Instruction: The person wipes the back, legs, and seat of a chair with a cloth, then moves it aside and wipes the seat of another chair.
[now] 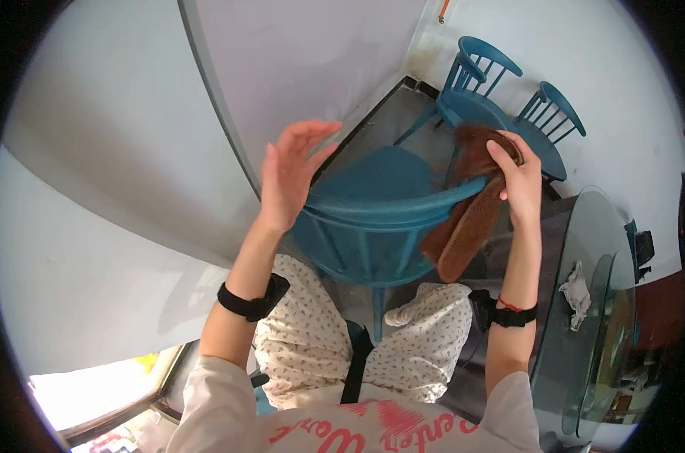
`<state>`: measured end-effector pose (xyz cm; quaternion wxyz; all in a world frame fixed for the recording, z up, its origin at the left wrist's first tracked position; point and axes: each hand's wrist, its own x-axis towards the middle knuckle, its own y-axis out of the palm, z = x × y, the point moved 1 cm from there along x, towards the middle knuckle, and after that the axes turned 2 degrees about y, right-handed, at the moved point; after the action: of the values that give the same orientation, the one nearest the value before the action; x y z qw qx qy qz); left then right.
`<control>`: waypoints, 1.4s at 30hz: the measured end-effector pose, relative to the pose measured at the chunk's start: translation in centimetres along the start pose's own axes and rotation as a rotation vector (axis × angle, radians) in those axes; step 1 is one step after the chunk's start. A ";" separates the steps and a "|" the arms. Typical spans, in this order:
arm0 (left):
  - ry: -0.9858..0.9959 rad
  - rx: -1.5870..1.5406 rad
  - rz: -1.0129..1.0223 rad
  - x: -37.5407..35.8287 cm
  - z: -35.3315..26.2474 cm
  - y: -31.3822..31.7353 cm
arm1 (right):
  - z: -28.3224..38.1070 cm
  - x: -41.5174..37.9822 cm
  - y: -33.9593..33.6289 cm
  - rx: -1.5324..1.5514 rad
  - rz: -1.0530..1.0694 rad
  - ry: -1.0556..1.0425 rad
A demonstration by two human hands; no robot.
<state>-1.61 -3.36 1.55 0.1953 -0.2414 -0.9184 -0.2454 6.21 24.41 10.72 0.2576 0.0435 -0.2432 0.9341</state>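
Observation:
A blue wooden chair (387, 204) stands right in front of me, its curved back rail towards me. Over the right end of that rail hangs a brown, furry cloth-like item (471, 234), partly blurred at its upper left. My right hand (517, 170) grips the item's top, thumb and fingers closed round it. My left hand (293, 170) is raised at the left end of the rail, fingers apart, with nothing in it.
Two more blue chairs (478, 102) stand by the wall at the upper right. A glass table (584, 219) is on the right, with a crumpled pale cloth (576, 296) on it. A pale curved panel (131, 136) rises at the left.

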 end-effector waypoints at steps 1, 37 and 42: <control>0.088 0.053 -0.016 0.0 0.2 0.1 | 0.3 -0.3 0.2 0.023 0.008 -0.008; 0.586 1.377 0.261 -0.6 -0.8 5.0 | -1.9 -0.8 4.9 -0.463 -0.042 -0.860; 0.670 1.268 0.277 -1.4 -0.9 0.4 | -2.4 -0.6 5.1 -0.436 -0.031 -0.868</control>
<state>-0.11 -4.04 1.73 0.5974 -0.1079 -0.7360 0.2998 4.26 21.47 6.31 0.1496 0.3778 -0.5175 0.7531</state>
